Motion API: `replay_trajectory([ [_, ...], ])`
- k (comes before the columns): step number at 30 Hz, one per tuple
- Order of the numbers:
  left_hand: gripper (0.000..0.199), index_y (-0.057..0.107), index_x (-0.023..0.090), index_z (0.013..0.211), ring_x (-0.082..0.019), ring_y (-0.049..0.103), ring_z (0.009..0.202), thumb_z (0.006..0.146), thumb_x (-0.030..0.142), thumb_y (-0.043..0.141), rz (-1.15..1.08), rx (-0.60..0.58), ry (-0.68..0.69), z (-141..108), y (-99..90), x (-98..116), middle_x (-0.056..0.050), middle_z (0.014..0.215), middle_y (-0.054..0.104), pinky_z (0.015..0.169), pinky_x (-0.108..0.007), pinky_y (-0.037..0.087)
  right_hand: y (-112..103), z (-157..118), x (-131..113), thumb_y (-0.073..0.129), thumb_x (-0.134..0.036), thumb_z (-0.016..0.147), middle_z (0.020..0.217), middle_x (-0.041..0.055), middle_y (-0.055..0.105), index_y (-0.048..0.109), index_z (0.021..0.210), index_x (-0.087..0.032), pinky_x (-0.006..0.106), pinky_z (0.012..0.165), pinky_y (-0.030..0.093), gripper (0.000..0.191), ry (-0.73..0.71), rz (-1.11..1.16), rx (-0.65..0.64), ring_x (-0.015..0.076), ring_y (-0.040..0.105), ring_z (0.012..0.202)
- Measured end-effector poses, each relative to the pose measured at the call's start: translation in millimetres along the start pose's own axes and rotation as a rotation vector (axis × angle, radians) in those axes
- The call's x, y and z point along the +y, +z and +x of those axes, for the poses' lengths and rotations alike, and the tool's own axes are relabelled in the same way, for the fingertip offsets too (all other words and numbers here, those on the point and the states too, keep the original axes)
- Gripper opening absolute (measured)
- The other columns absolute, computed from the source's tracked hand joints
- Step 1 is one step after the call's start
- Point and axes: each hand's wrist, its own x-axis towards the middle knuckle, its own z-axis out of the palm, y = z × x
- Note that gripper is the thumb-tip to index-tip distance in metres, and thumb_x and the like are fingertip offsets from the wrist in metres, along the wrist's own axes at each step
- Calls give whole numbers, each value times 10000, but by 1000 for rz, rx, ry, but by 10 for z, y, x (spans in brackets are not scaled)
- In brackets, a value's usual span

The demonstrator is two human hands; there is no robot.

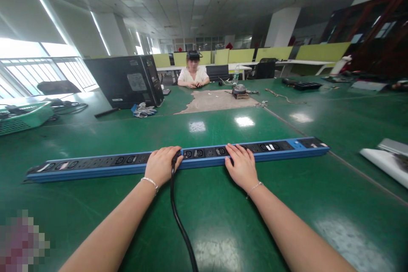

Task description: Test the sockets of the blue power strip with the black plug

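Note:
A long blue and black power strip (204,155) lies across the green table, its row of sockets facing up. Near its middle my left hand (162,163) is closed on the plug (176,156) of a black cable (178,216), which runs down toward me; the plug sits at the strip's sockets, and its lower part is hidden by my fingers. My right hand (241,165) rests flat on the strip further right, fingers stretched over the sockets, holding nothing.
On the green table (127,208) stand a black computer case (127,80), gloves (144,110) and a green basket (25,119) at the left. A person (193,72) sits opposite. A bottle (236,75) stands behind; a white object (385,163) lies at the right.

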Motion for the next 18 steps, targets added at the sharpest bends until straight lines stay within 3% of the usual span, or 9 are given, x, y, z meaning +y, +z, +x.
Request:
replay_trajectory([
  [8,323,559,249,1111,-212,600,989,890,398,378,-38,83,-77,-50,111,62,-53,1082,660,826,-352,432,13,-1,-6,382,-322,872,1278,13,556,558,1218,-249,446,1044,221,395,7,3,6,206,421,1219],
  [18,301,544,265,1108,-204,595,991,886,396,388,-98,80,-108,-60,116,84,-42,1086,653,827,-353,423,17,9,-11,380,-319,872,1280,10,554,560,1215,-237,446,1042,224,397,4,10,5,207,423,1220],
])
